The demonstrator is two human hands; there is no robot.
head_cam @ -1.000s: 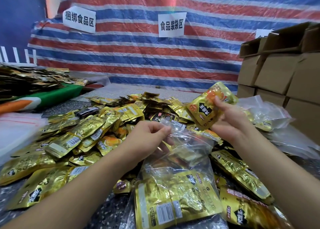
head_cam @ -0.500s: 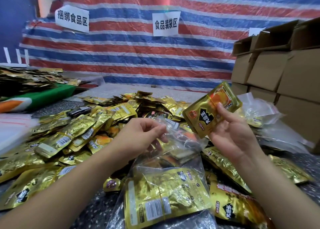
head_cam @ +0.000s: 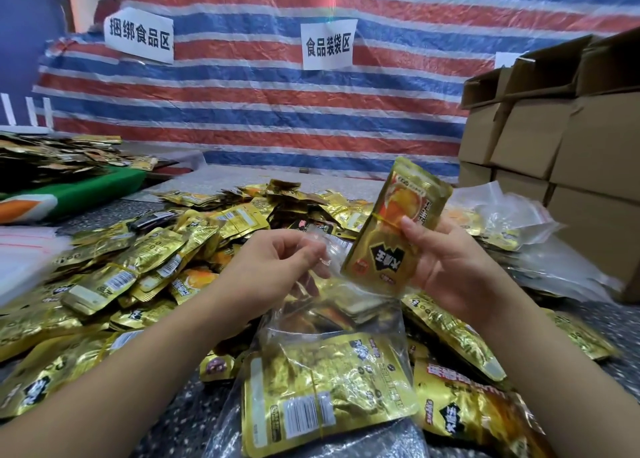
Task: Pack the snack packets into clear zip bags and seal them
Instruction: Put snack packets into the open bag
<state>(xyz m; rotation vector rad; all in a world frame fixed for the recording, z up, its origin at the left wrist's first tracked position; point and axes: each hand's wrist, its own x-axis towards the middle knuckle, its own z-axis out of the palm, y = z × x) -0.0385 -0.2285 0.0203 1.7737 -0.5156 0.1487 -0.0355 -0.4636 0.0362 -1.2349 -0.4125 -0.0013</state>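
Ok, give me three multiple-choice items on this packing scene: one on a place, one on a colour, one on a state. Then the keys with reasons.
1. Where are the cardboard boxes stacked?
A. far left
B. on the right
C. in the person's lap

2. What colour is the packet in the right hand?
A. gold
B. green
C. white

3. What state is the zip bag in the left hand?
A. sealed and laid aside
B. empty and folded
C. mouth held open, packets inside

Key: 1 B, the boxes rise along the right edge. 2 A, its foil is gold with an orange picture. 3 C, the left fingers pinch the bag's top edge, the mouth gapes, and gold packets show through the clear plastic below.
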